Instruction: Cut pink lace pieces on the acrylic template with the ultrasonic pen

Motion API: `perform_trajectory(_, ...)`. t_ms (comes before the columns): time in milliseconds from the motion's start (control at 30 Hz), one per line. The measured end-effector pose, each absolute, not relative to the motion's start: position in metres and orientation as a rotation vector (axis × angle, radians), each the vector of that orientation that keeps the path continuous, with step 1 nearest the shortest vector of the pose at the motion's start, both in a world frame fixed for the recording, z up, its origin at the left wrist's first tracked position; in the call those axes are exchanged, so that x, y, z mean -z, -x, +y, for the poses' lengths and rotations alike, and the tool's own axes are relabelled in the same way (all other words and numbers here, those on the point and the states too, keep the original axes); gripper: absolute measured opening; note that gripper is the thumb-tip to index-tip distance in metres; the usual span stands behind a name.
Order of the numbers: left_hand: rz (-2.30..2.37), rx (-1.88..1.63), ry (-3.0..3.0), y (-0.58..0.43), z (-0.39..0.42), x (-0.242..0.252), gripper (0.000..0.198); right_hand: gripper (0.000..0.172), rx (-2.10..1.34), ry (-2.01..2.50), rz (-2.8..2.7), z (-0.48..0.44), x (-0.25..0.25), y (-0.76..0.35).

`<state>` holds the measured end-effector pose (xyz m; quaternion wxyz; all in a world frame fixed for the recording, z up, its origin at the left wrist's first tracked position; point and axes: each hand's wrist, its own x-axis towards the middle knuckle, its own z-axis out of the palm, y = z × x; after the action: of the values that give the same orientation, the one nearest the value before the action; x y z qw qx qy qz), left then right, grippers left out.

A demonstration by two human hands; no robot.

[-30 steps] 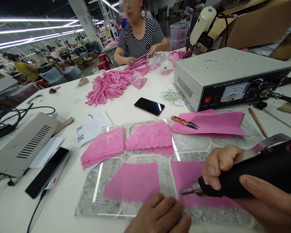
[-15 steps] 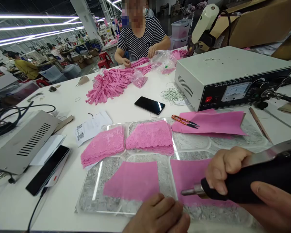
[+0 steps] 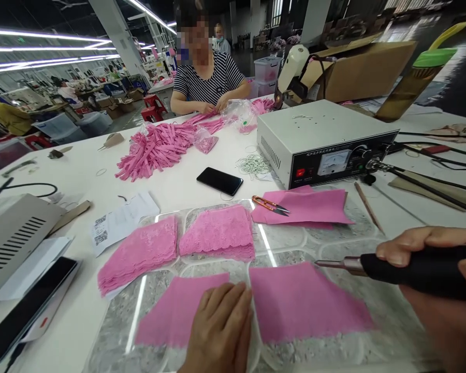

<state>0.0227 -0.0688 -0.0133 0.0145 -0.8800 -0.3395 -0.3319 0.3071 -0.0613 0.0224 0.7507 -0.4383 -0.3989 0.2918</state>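
Observation:
In the head view my left hand [image 3: 220, 327] lies over the right edge of a pink fabric piece [image 3: 159, 318], fingers stretched forward and close together. Part of that piece is hidden under it. My right hand [image 3: 415, 254] is wrapped round a black handheld ultrasonic tool [image 3: 427, 273] with a slim metal tip pointing left. Below and left of the tip, a second pink fabric piece [image 3: 303, 303] lies flat, apart from my left hand. Both pieces rest on a clear-topped grey board [image 3: 274, 357]. Behind them sit two stacks of pink lace pieces [image 3: 143, 251] [image 3: 219, 230].
Thread snips [image 3: 270, 204] lie on folded pink fabric [image 3: 318, 204]. A grey power box [image 3: 326, 134] with cables stands at the back right. Two phones [image 3: 219, 180] [image 3: 31, 305], a paper slip [image 3: 124, 217] and pink straps [image 3: 159, 147] lie about. A person in stripes [image 3: 207, 83] works opposite.
My left hand has moved up and left onto the left fabric piece, its fingers straightening. My right hand has drawn the tool away from the right piece, now uncovered. The view has shifted right.

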Motion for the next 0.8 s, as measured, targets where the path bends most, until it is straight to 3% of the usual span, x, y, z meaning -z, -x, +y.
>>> perform_trajectory(300,-0.974,0.791,2.757,-0.041,-0.058,0.029,0.029,0.008,-0.696,0.910,-0.820,-0.060,-0.021,-0.305)
perform_trajectory(800,-0.750,0.777,2.979,-0.079,-0.049,0.020,0.025,0.012,-0.721,0.993,-0.711,-0.067,-0.015,-0.309)
